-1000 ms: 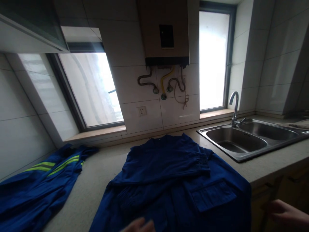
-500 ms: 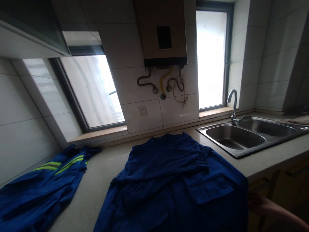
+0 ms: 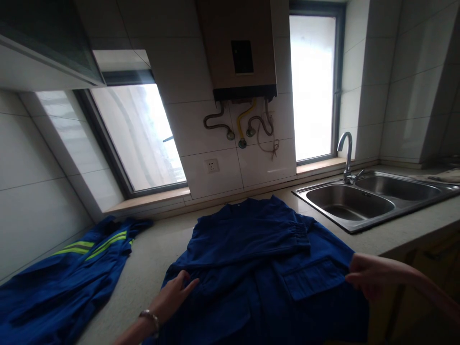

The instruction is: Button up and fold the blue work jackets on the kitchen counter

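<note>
A dark blue work jacket [image 3: 247, 235] lies spread on the counter, its elastic-cuffed sleeves folded across the front and a flap pocket at the right. My right hand [image 3: 366, 274] is closed on the jacket's right edge, fingers bent and pinching the cloth beside the pocket. Over the jacket's left side is my left hand [image 3: 176, 293], a bracelet at its wrist. Its thumb and forefinger are apart and hold nothing; whether it touches the cloth I cannot tell.
Another blue garment [image 3: 72, 282] with yellow-green stripes lies on the counter [image 3: 140, 258] at left. A double steel sink [image 3: 350, 203] with a tap [image 3: 347, 158] sits at right. A water heater [image 3: 239, 52] hangs on the wall, and a cabinet [image 3: 46, 52] juts out upper left.
My left hand has come into view over the jacket's left side. My right hand has risen from below the counter's edge and closed on the jacket's right edge.
</note>
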Tool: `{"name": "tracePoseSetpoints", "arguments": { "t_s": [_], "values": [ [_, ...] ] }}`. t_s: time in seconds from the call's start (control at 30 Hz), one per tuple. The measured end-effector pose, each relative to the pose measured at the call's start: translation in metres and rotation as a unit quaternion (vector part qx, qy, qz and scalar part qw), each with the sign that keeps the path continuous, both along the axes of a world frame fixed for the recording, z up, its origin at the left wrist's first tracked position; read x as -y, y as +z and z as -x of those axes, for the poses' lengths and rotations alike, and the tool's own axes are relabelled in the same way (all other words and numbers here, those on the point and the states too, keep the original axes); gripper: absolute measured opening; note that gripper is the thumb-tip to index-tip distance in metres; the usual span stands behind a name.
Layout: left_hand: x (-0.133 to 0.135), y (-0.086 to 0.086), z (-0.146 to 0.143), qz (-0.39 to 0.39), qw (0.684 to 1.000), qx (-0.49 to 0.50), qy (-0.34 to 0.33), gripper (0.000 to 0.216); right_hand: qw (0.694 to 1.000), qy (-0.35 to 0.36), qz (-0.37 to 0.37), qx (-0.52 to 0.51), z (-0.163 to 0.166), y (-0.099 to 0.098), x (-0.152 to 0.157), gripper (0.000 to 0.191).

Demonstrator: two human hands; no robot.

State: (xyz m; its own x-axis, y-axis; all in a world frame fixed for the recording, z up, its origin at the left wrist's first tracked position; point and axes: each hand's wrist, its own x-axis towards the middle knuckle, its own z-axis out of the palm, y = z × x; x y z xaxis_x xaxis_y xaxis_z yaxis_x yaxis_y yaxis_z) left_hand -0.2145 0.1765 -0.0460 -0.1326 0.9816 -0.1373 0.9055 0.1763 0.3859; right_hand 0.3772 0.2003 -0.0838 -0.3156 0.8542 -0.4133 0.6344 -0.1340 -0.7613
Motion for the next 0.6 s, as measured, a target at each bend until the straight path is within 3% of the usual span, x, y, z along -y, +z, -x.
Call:
{"name": "tracePoseSetpoints", "arguments": {
  "t_s": [0.07,0.2,0.37,0.5,0.6],
  "values": [
    [-0.015,-0.005,0.008,0.097,0.991,0.060,0.074,0.037,0.995,0.054,-0.043,-0.078,0.016,0.017,-0.019,0.034],
    [-0.033,-0.014,0.015,0.124,0.976,0.121,0.129,0.041,0.976,-0.032,-0.186,-0.111,0.048,0.013,-0.066,0.041],
    [-0.044,-0.022,0.024,0.131,0.980,0.106,0.106,0.039,0.966,-0.129,-0.171,-0.146,0.090,-0.010,-0.106,0.061],
    [-0.050,-0.027,0.033,0.083,0.989,0.085,0.085,0.031,0.953,-0.117,-0.211,-0.185,0.104,-0.012,-0.118,0.063],
    [-0.056,-0.022,0.042,0.067,0.995,0.062,0.026,0.030,0.945,-0.103,-0.234,-0.203,0.099,-0.017,-0.120,0.058]
  ]
}}
